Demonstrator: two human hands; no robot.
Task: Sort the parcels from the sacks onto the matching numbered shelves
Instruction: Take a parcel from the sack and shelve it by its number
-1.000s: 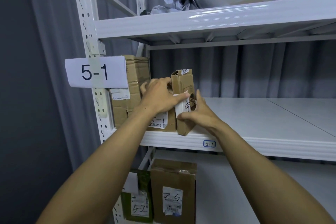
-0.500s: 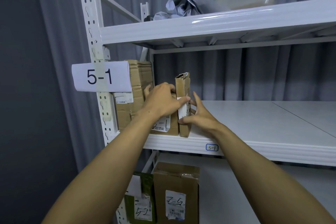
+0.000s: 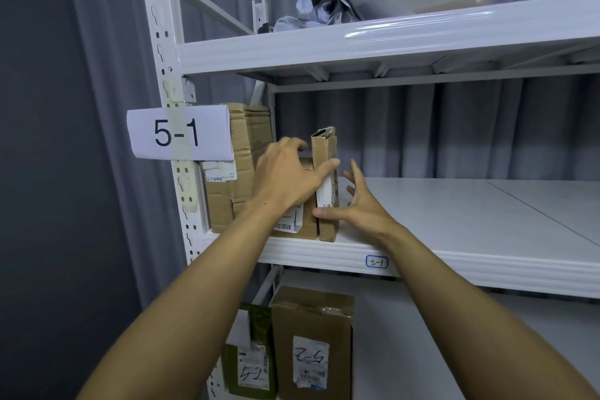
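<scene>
I'm seeing the narrow parcel [image 3: 324, 146] standing upright near the left end of the 5-1 shelf [image 3: 454, 256], touching a shorter box [image 3: 306, 229]. My left hand [image 3: 285, 175] is pressing a straight thumb against it. My right hand [image 3: 360, 208] is hovering spread beside it, its thumb touching the parcel's lower front.

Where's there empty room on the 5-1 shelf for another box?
The 5-1 shelf is bare from the thin box and the right hand all the way right. Its left end is crowded: big box, short box and thin box packed together, left hand on them. Below, there's room right of the 5-2 boxes.
</scene>
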